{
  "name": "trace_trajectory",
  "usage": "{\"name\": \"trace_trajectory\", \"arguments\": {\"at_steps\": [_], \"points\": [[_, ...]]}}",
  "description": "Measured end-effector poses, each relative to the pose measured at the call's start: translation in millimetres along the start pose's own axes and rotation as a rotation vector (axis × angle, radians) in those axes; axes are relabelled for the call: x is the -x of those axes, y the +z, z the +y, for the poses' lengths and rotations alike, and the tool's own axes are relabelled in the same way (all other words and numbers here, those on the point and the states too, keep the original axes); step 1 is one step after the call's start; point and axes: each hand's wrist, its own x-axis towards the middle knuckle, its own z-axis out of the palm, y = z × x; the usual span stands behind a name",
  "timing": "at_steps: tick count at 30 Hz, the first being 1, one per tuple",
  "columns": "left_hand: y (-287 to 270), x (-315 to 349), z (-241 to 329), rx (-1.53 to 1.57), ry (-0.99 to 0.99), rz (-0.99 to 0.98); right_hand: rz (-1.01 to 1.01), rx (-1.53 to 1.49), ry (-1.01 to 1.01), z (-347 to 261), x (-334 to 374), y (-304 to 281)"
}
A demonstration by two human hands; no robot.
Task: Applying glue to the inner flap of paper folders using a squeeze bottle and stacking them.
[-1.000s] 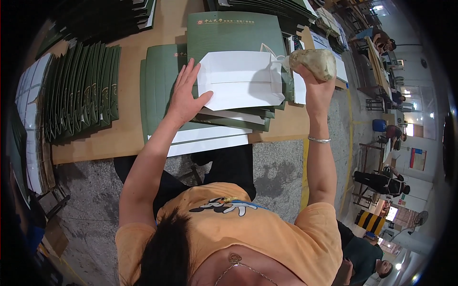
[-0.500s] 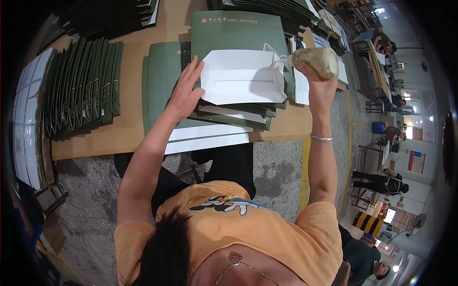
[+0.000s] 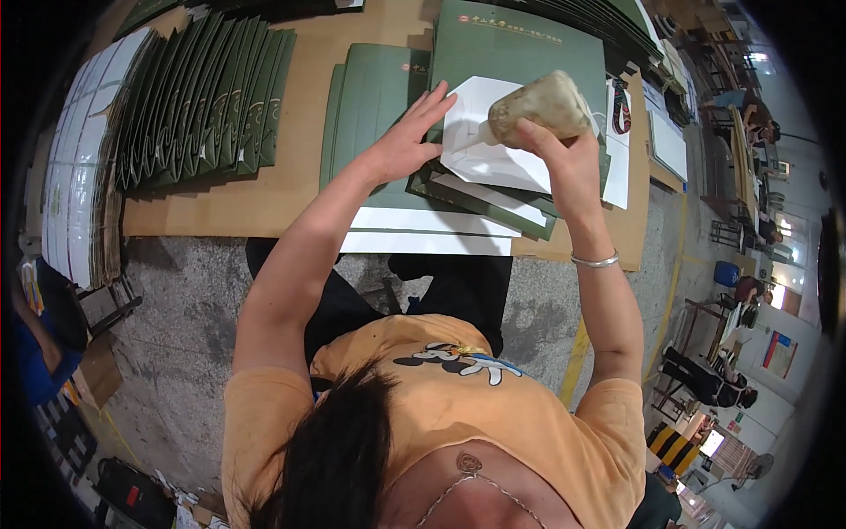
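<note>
A green paper bag [image 3: 520, 57] lies on a pile of bags at the table's front, its white folded bottom flap [image 3: 502, 167] turned up. My left hand [image 3: 405, 145] rests at the flap's left edge, fingers stretched out and holding nothing. In my right hand [image 3: 568, 163] is a dirty, whitish squeeze bottle [image 3: 548, 104], tilted over the flap. Its narrow nozzle points left and reaches down near the flap's left part. Whether the tip touches the paper I cannot tell. The bottle hides the flap's upper right.
Several folded green bags [image 3: 207, 106] stand in a row at the left, beside a tall white stack of paper [image 3: 84, 167]. More green bags [image 3: 617, 26] are piled at the far right. The brown tabletop [image 3: 304, 132] ends just before my body. Other people work at the right.
My right hand has brought the bottle left, from beside the bag to over the white flap, with its nozzle down. My left hand stays at the flap's left edge. The view has shifted.
</note>
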Motion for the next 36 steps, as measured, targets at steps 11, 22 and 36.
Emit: {"name": "trace_trajectory", "arguments": {"at_steps": [11,22,36], "points": [[-2.1,0.2,3.9,0.006,-0.001,0.0,-0.131,0.159,0.038,11.9,-14.8,13.5],[1.1,0.8,-1.9,0.013,0.027,0.033,-0.148,0.263,0.004,0.8,-10.1,7.1],[4.3,0.4,-4.8,-0.03,0.044,0.058,-0.203,0.291,0.004,-6.2,1.5,-8.4]]}}
